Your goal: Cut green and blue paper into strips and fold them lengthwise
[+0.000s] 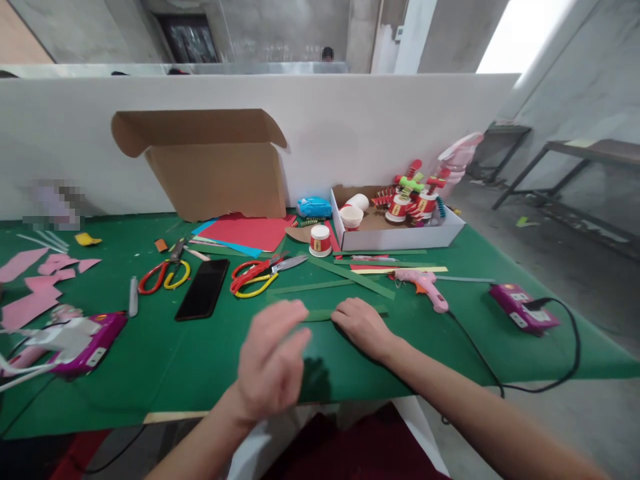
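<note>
A green paper strip (320,315) lies on the green table in front of me. My right hand (364,327) rests on this strip, its fingers together and bent, the tips pressing on it. The strip's far end shows beyond the knuckles. Slightly blurred, my left hand (275,357) is raised above the table beside the strip's left end. Its thumb and index finger are apart, and I see nothing between them. More green strips (353,277) lie just behind, near a small red and white paper cup (321,240).
Scissors (255,275), a phone (203,290) and more scissors (165,270) lie left. A pink glue gun (423,283) with a trailing cable and a purple power strip (523,308) are right. Behind stand a box of crafts (400,239) and a cardboard lid (220,177).
</note>
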Tool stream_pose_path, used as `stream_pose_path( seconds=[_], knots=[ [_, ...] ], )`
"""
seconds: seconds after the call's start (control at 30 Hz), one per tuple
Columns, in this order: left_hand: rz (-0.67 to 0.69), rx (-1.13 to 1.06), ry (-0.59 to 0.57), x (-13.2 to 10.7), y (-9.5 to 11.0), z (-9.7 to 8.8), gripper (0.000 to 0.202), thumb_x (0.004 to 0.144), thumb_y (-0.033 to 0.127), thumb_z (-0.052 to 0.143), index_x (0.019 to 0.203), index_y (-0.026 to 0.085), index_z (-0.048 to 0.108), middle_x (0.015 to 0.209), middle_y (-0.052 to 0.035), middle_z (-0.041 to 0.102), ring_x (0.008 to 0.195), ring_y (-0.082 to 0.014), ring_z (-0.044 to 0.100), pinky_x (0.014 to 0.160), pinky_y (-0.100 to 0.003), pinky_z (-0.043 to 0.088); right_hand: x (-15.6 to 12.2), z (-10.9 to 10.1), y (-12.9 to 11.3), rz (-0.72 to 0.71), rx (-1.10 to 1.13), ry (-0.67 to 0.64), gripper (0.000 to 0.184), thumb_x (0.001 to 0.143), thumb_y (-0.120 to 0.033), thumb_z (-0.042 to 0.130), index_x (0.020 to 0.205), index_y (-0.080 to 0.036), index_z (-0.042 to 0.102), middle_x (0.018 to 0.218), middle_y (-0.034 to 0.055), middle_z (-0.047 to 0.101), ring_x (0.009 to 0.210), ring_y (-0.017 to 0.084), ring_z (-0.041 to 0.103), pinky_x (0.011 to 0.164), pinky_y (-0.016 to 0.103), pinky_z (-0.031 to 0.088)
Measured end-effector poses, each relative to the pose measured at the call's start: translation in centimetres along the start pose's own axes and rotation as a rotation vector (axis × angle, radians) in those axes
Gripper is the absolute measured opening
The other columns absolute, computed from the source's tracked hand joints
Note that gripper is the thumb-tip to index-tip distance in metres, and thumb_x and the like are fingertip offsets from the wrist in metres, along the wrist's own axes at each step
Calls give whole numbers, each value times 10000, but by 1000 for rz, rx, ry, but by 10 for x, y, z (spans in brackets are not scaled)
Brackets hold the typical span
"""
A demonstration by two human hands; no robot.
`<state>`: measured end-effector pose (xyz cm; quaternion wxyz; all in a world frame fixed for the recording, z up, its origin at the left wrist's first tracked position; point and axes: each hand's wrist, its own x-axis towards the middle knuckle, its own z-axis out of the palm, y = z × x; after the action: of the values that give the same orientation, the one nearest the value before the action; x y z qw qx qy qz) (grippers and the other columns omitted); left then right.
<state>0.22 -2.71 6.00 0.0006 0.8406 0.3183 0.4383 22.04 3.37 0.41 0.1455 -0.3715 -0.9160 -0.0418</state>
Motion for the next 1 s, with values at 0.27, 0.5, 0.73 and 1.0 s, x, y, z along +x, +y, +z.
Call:
stream_pose_path(
  seconds=[0.27, 0.5, 0.73, 1.0],
  knots=[
    [-290, 152, -643, 4, -26, 42, 289, 889, 95, 414, 1049, 165, 646, 1084, -105, 680, 1021, -216, 615, 934, -380, 500, -1, 0, 6, -63, -12, 15, 235, 965, -141, 462, 812, -174, 637, 784, 44, 618, 745, 173, 484, 699, 300, 332],
    [-253, 253, -722, 6, -45, 41, 230, 904, 86, 440, 946, 155, 655, 965, -81, 657, 945, -211, 579, 884, -348, 480, -1, 0, 5, 44, 139, 13, 209, 966, -198, 470, 891, -174, 663, 824, 60, 631, 775, 184, 511, 695, 307, 354],
    [-220, 338, -689, 0, -47, 46, 220, 922, 128, 453, 854, 172, 657, 895, -75, 627, 863, -209, 542, 797, -342, 458, 5, 1, 2, 169, 292, -13, 165, 942, -249, 545, 923, -208, 704, 897, 60, 668, 845, 183, 562, 747, 317, 382],
    [-358, 225, -625, 4, -53, 44, 252, 946, 207, 454, 857, 199, 690, 896, -54, 654, 894, -200, 533, 808, -329, 425, 12, -3, 5, 308, 438, -37, 80, 870, -207, 658, 836, -212, 730, 855, 29, 711, 852, 173, 614, 782, 324, 386]
  ],
)
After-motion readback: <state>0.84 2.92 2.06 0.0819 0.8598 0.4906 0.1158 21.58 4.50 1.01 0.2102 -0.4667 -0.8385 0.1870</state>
